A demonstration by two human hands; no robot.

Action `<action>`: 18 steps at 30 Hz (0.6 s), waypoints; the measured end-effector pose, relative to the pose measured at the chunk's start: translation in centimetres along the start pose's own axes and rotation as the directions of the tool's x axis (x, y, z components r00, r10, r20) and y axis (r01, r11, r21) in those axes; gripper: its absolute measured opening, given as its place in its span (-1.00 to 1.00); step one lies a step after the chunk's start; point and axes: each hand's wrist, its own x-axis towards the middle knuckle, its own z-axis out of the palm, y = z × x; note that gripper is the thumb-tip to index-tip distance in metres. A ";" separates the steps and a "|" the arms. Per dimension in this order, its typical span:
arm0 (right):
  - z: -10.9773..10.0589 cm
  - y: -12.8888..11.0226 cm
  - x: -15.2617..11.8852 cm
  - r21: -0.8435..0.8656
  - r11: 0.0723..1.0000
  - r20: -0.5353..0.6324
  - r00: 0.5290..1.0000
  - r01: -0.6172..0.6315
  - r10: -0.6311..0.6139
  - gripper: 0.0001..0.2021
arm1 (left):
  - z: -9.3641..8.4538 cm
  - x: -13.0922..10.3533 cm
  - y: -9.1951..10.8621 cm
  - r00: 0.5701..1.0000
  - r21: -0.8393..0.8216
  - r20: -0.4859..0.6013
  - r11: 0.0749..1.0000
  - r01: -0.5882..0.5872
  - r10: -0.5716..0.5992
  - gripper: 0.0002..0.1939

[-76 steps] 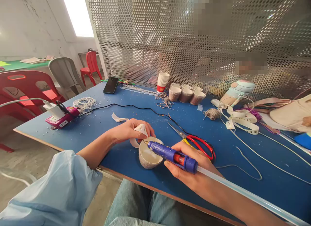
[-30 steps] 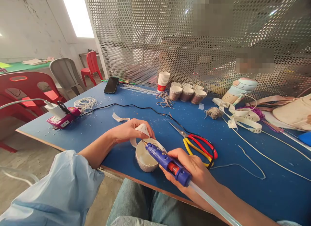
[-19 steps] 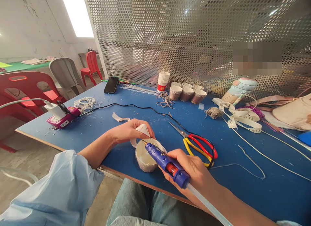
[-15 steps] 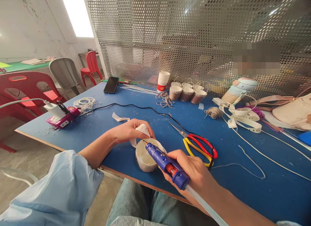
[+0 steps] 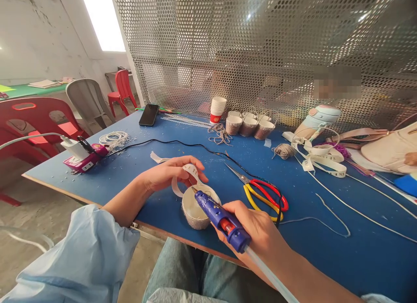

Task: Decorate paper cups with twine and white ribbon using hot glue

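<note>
My right hand (image 5: 257, 229) is wrapped round a blue hot glue gun (image 5: 221, 220), with a clear glue stick (image 5: 267, 268) jutting from its back end. Its nozzle points over the rim of a small twine-covered cup (image 5: 197, 218), which stands upright near the table edge. Loosely curled, my left hand (image 5: 172, 172) is just behind the cup and holds a white printed ribbon (image 5: 192, 171). The ribbon loops down at the cup's rim, and its tail lies to the left of the hand. Some of the left fingers are hidden behind the ribbon.
Red-and-yellow-handled scissors (image 5: 263, 196) lie right of the cup. Behind are several twine cups (image 5: 249, 124), stacked paper cups (image 5: 217, 109), a twine ball (image 5: 284, 151) and a phone (image 5: 149, 114). A black cord (image 5: 176, 141) crosses the table from a pink power strip (image 5: 86, 161).
My left fingers have loosened and stretched out, and the ribbon now curves over them with its print showing. The glue gun stays at the cup, nearly still.
</note>
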 end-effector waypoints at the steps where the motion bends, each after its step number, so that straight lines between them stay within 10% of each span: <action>1: 0.1 0.1 -0.1 0.022 1.000 0.007 1.000 -0.016 0.016 -0.91 | 0.0 0.1 0.0 1.000 -0.002 -0.010 1.000 -0.006 0.006 -0.73; 18: 0.2 0.9 -1.5 0.107 0.994 0.056 0.998 -0.036 0.030 -0.87 | 2.9 0.5 -2.1 0.924 0.275 -0.337 0.958 -0.083 0.177 -0.77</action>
